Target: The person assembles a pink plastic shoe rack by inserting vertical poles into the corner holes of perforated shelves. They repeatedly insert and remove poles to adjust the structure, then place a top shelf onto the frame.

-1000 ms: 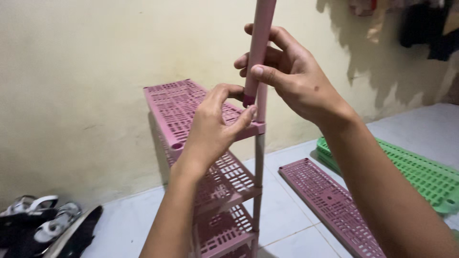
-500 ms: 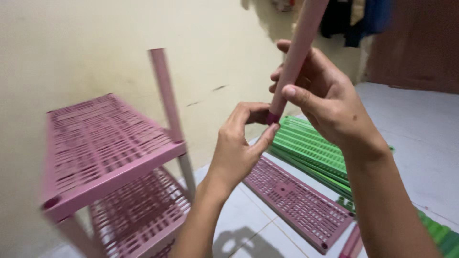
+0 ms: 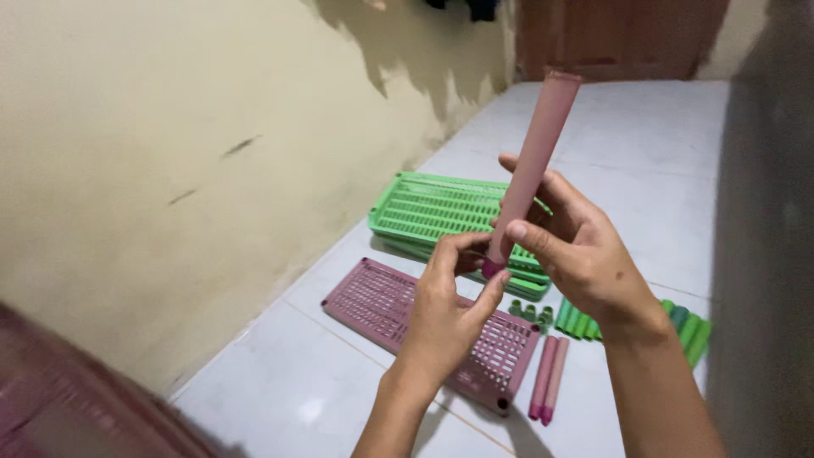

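My right hand (image 3: pixel 577 254) grips a long pink plastic tube (image 3: pixel 534 161), held almost upright and leaning to the right. My left hand (image 3: pixel 449 309) pinches the darker pink cap at the tube's lower end (image 3: pixel 490 268) between thumb and fingers. Below both hands, a pink slatted shelf panel (image 3: pixel 381 301) lies flat on the tiled floor.
A stack of green slatted shelf panels (image 3: pixel 428 208) lies by the cream wall. Two pink tubes (image 3: pixel 549 377), several green tubes (image 3: pixel 691 326) and small green caps (image 3: pixel 530 312) lie on the floor to the right. A blurred pink rack corner (image 3: pixel 51 407) shows bottom left. A brown door (image 3: pixel 627 38) stands at the back.
The view has swung right, away from the pink rack, which has left the middle of the frame. Both hands kept the tube and carried it off the rack's post.
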